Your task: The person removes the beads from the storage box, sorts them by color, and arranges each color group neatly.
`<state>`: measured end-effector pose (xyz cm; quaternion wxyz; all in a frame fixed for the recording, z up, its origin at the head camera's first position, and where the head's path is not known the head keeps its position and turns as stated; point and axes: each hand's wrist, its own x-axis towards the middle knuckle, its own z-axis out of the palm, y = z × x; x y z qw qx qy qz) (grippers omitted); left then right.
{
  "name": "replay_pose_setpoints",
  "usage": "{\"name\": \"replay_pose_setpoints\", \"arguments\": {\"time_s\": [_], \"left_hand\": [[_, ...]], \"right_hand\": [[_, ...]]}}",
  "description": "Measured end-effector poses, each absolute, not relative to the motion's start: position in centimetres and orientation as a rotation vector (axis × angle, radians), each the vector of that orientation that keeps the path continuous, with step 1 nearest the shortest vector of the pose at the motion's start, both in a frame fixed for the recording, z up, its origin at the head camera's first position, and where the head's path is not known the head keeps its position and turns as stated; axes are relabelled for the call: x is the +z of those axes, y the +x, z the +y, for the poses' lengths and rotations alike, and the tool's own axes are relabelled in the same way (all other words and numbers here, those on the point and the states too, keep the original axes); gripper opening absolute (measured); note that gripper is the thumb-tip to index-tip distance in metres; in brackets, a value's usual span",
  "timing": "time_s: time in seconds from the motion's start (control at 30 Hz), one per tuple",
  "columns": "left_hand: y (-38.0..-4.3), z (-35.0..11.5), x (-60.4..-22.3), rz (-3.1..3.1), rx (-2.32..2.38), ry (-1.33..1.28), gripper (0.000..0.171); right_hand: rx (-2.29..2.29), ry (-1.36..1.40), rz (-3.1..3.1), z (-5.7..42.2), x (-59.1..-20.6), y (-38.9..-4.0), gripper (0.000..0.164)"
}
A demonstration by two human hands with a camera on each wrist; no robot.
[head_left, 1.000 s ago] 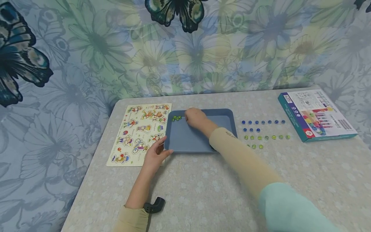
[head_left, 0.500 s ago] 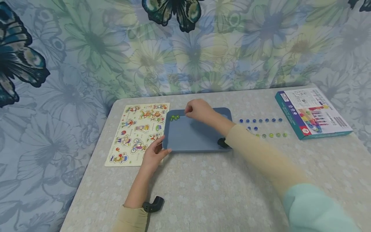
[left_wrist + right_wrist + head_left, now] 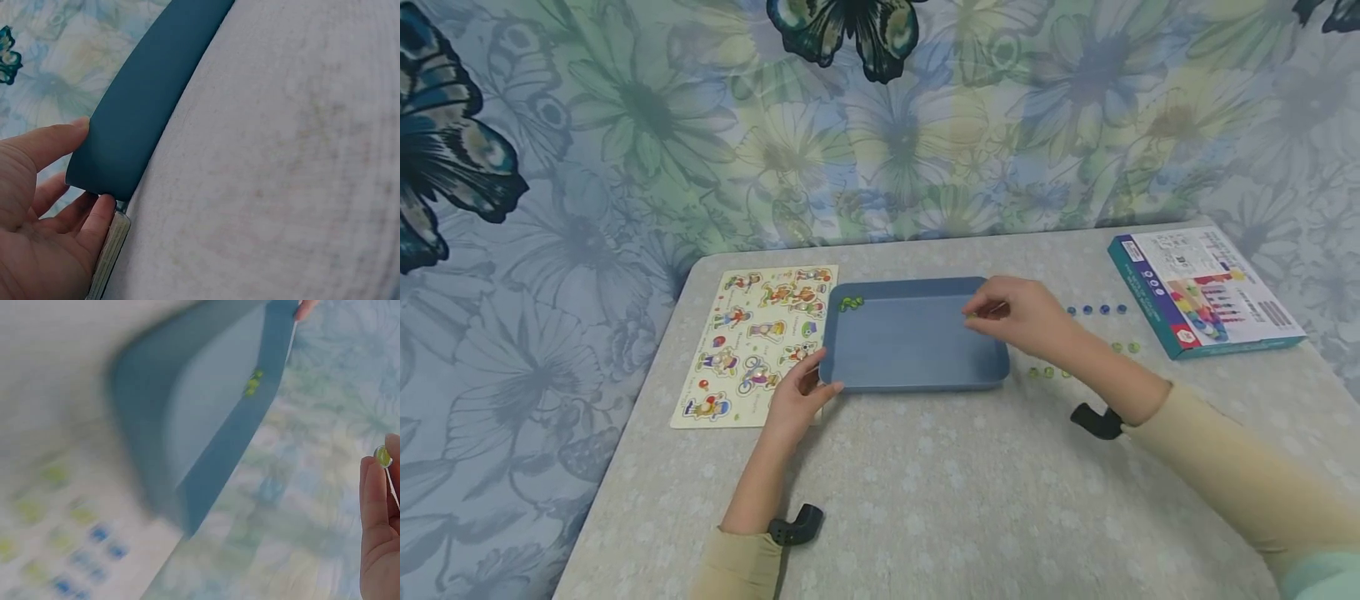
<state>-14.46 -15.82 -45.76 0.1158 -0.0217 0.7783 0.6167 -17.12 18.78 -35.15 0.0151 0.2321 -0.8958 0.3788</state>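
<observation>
My left hand [image 3: 797, 400] holds the near left corner of a blue-grey tray [image 3: 917, 383]; in the left wrist view the thumb lies against the tray wall [image 3: 134, 112] and the fingers bend at its corner. Over the tray's right end, my right hand [image 3: 1026, 317] pinches a clear green marble [image 3: 383, 456] between thumb and fingertips. A small cluster of green marbles [image 3: 851, 303] sits at the far left inside the tray. On the table to the right lie blue marbles [image 3: 1104, 309] and green marbles [image 3: 1033, 372] in rows, partly hidden by the right hand.
A cream board with cartoon figures [image 3: 707, 392] lies left of the tray, close to its edge. At the back right is a flat teal and white box [image 3: 1206, 292]. Behind the table [image 3: 925, 483] hangs flowered cloth [image 3: 910, 167].
My right hand has moved from the tray's far left side, first lifting, then rightward to its right end. The left hand keeps its place at the corner.
</observation>
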Motion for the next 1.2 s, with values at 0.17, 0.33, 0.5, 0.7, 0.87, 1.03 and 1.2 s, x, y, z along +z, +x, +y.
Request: {"name": "replay_pose_setpoints", "arguments": {"time_s": [0.17,0.33,0.5,0.7,0.87,1.03,1.2], "left_hand": [[-14.7,-15.9,-46.7,2.321,1.795,-0.04,0.067],[-14.6,-16.1,-46.8,2.345,1.773,-0.062,0.068],[-14.7,-16.3,-46.8,2.335,1.777,-0.08,0.069],[-14.9,-15.9,-46.8,2.325,1.787,-0.066,0.067],[-14.9,-15.9,-46.8,2.326,1.786,-0.072,0.066],[-14.9,-15.9,-46.7,2.323,1.788,-0.06,0.066],[-14.9,-15.9,-46.7,2.306,1.794,-0.066,0.066]], "right_hand": [[1.075,0.52,-2.847,24.7,-36.9,-14.6,0.011],[1.053,0.215,-2.995,29.9,-38.8,-13.1,0.021],[1.066,0.05,-3.114,32.4,-41.4,-12.8,0.021],[1.062,0.061,-3.144,32.4,-43.5,-12.7,0.017],[1.015,0.064,-3.158,31.9,-44.2,-12.7,0.016],[0.965,0.07,-3.14,31.9,-44.5,-12.8,0.013],[0.966,0.077,-3.139,31.8,-44.5,-12.9,0.013]]}}
